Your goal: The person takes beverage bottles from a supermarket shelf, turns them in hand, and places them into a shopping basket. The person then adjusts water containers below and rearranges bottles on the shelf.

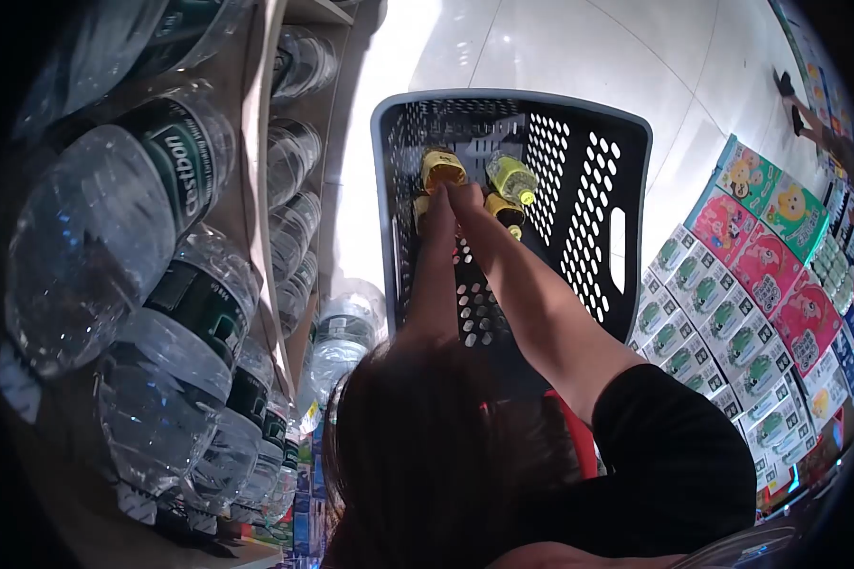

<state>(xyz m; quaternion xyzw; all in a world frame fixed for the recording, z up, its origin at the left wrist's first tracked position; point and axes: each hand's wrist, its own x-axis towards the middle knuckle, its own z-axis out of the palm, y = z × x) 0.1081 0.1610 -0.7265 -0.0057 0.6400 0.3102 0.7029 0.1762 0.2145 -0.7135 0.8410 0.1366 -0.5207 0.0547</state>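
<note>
Both my arms reach forward into a dark grey shopping basket [386, 218] with perforated sides. My left hand [439, 199] and my right hand [465, 196] meet, closed, at the near end of a bottle with amber contents and a yellow label [443, 169]. Fine finger detail is too small to make out. To the right of my hands lies a bottle with a yellow-green label [510, 176]. Below it is another yellow-labelled bottle [506, 211], partly covered by my right hand. A further yellow item [421, 211] shows only in part beside my left hand.
Shelves on the left hold several large water bottles [176, 303], and more stand behind a shelf upright [256, 171]. Stacked cartons [731, 322] line the right. Pale floor tiles [579, 47] lie beyond the basket. Dark hair [408, 455] covers the lower middle. A person's legs [807, 123] show at upper right.
</note>
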